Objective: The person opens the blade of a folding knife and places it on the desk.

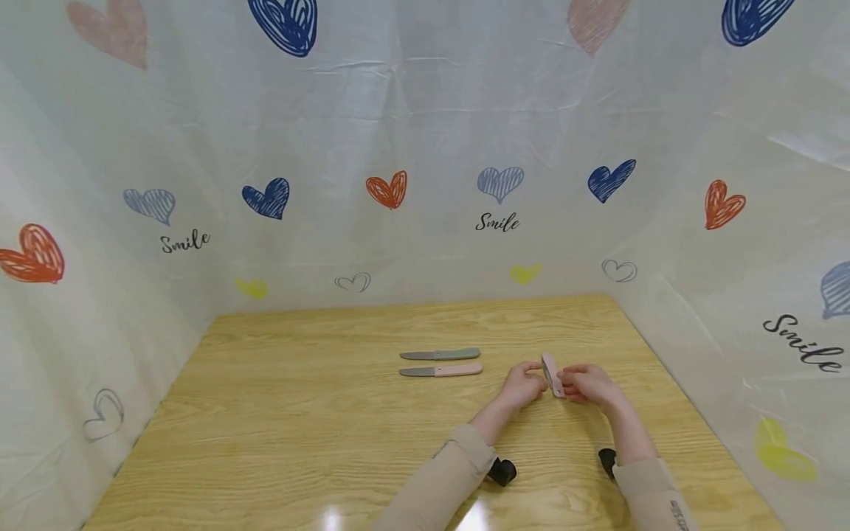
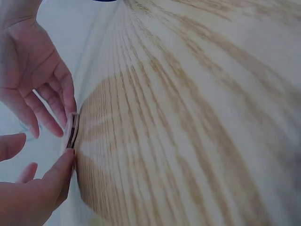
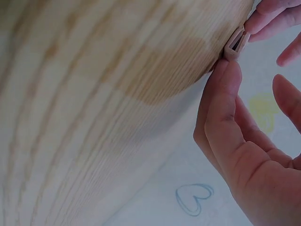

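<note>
Between the two hands a pink folding knife (image 1: pixel 553 375) sits on the wooden table, pointing away from the body. A dark slot shows along it in both wrist views. My left hand (image 1: pixel 523 385) is on its left side, fingertips touching one end, with the thumb apart in the left wrist view. At the right, my right hand (image 3: pixel 254 160) touches the other end with nearly straight fingers, its thumb also away from the knife. Further left lie two unfolded knives, one with a grey-green handle (image 1: pixel 458 354) and one with a pink handle (image 1: pixel 458 369), blades leftward.
The wooden table (image 1: pixel 285 413) reaches back to a white curtain (image 1: pixel 432 133) printed with hearts, which also hangs at both sides. Black wrist devices show beside the left sleeve (image 1: pixel 441 479) and the right sleeve (image 1: pixel 654 490).
</note>
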Demonstrator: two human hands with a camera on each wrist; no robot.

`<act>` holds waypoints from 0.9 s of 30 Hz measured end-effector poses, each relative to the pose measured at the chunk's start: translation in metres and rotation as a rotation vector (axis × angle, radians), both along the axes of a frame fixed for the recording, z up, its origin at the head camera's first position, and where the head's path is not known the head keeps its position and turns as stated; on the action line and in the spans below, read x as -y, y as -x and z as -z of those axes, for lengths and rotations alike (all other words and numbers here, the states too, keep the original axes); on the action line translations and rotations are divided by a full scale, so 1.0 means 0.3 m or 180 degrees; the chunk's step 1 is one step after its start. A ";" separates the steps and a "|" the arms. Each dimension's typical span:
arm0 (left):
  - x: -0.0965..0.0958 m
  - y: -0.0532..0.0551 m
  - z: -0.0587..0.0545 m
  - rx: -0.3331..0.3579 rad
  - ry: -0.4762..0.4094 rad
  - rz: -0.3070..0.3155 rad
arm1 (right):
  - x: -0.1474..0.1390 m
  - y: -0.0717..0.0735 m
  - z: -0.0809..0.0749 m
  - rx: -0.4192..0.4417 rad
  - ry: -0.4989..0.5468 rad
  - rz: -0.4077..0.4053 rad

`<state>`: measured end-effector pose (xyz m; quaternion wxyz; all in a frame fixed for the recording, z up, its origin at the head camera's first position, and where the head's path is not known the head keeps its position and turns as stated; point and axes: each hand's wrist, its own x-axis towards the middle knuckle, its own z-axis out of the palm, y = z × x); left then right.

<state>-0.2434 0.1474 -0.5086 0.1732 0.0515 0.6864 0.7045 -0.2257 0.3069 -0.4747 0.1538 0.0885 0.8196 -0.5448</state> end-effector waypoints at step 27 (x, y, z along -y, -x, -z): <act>0.003 0.004 -0.002 0.0229 -0.0395 0.0166 | -0.004 0.006 0.017 -0.0187 0.0071 -0.0164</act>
